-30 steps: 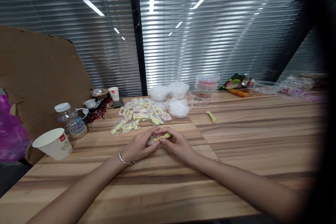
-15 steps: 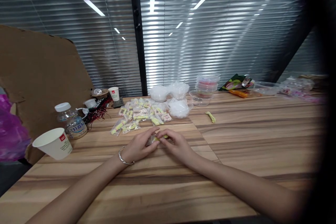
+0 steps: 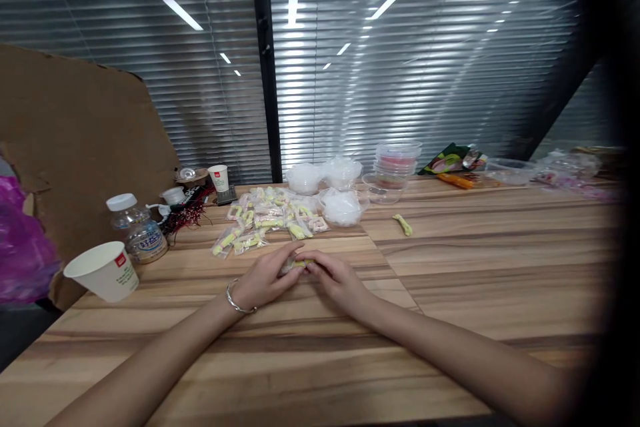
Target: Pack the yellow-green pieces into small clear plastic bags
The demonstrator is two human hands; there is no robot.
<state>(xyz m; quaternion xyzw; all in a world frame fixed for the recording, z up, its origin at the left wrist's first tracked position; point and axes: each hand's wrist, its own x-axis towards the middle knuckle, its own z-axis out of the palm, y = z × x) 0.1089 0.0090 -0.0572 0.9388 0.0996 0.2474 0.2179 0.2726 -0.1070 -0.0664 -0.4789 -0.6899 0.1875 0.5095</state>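
Observation:
My left hand (image 3: pixel 267 277), with a silver bracelet at the wrist, is closed on a small clear plastic bag (image 3: pixel 288 268) low over the table. Meeting it from the right, my right hand (image 3: pixel 340 280) pinches a yellow piece (image 3: pixel 306 261) at the bag's mouth. Fingers cover most of both, so how far the piece is inside I cannot tell. Just beyond lies a pile of clear bags (image 3: pixel 270 217) with yellow and pink pieces in them. A loose yellow bone-shaped piece (image 3: pixel 403 225) lies on the table to the right.
Tubs of white plastic bags (image 3: pixel 343 207) and stacked clear containers (image 3: pixel 397 159) stand at the back. On the left are a paper cup (image 3: pixel 103 272), a plastic bottle (image 3: pixel 143 233) and a cardboard sheet (image 3: pixel 75 127). An orange tool (image 3: pixel 455 180) lies at the back right.
The yellow piece shows less above the fingers, and my right fingers have shifted slightly at the bag's mouth. My left hand stays in place. The view has shifted a little.

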